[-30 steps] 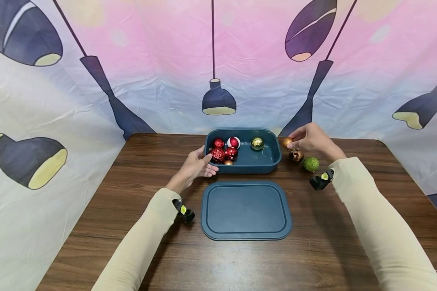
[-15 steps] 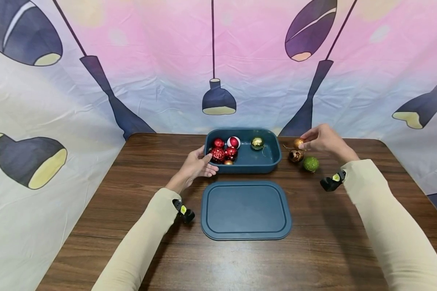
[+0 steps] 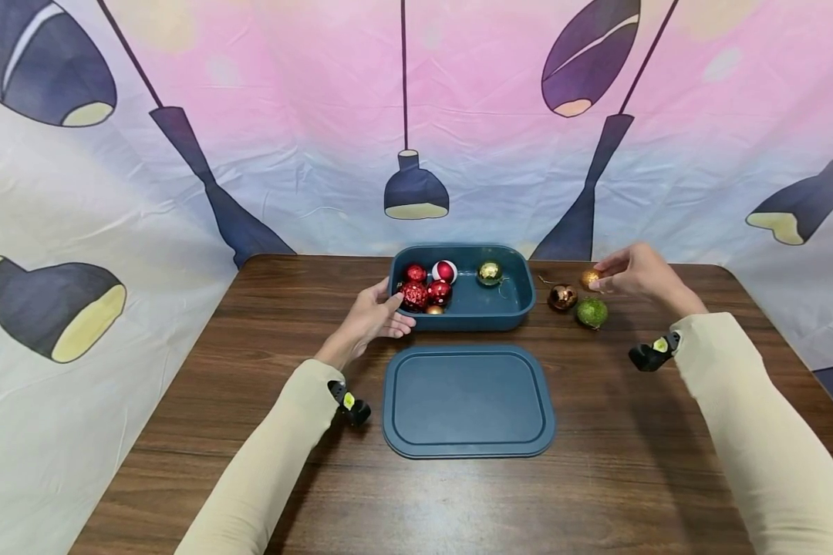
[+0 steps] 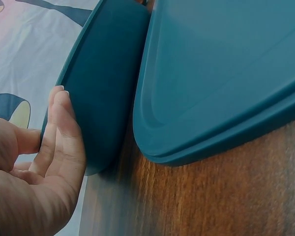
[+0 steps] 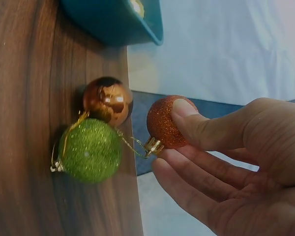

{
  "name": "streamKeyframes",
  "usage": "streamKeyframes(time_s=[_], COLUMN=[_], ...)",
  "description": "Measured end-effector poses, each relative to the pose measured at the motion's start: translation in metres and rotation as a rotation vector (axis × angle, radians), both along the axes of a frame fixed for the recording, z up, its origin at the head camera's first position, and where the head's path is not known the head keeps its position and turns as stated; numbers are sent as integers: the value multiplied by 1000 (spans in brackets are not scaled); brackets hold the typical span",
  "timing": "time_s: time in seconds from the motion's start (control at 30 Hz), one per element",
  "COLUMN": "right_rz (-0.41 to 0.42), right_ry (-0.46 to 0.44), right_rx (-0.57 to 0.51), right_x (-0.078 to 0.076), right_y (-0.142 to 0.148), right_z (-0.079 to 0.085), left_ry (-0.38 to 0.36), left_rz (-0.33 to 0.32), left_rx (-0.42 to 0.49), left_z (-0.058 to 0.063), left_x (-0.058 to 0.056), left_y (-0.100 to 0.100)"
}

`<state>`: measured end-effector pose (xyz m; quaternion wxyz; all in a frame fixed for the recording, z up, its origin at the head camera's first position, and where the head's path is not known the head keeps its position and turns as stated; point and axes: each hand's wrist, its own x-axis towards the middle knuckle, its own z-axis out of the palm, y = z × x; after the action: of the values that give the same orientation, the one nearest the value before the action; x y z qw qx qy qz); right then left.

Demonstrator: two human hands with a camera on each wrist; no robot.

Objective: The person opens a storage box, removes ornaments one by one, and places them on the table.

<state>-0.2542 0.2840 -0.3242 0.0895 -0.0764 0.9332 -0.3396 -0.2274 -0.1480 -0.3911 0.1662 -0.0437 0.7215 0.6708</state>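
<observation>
My right hand [image 3: 642,276] pinches a small orange glitter Christmas ball [image 5: 166,120] between thumb and fingers, beyond the green glitter ball [image 3: 591,312]. A shiny copper-brown ball [image 3: 562,297] lies just left of the green one on the table. My left hand [image 3: 373,316] grips the near left corner of a dark teal box [image 3: 472,321]; in the left wrist view the thumb is at the rim and straight fingers [image 4: 66,142] lie along the outer wall. Inside the box, several red balls [image 3: 414,295], a red-and-white ball [image 3: 445,271] and a gold ball [image 3: 489,273] lie apart in two groups.
A flat teal lid [image 3: 469,401] lies on the wooden table [image 3: 458,509] just in front of the box. Behind the table's far edge hangs a printed cloth [image 3: 305,154]. A thin gold cord [image 3: 548,280] trails beside the copper-brown ball.
My right hand has moved right with the orange ball, from beside the box's right rim to past the copper-brown ball. My left hand and the box have stayed put.
</observation>
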Motion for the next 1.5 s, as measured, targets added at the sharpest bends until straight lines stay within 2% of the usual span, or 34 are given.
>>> streamKeyframes(time_s=[0.8, 1.5], right_rz=[-104, -146], right_ry=[-46, -107], right_rx=[34, -51], right_x=[12, 15], right_y=[34, 44], right_z=[-19, -41], left_ry=[-4, -8], left_rz=[-10, -6], left_rx=[22, 23], left_z=[0, 2], left_x=[1, 1], left_y=[0, 0])
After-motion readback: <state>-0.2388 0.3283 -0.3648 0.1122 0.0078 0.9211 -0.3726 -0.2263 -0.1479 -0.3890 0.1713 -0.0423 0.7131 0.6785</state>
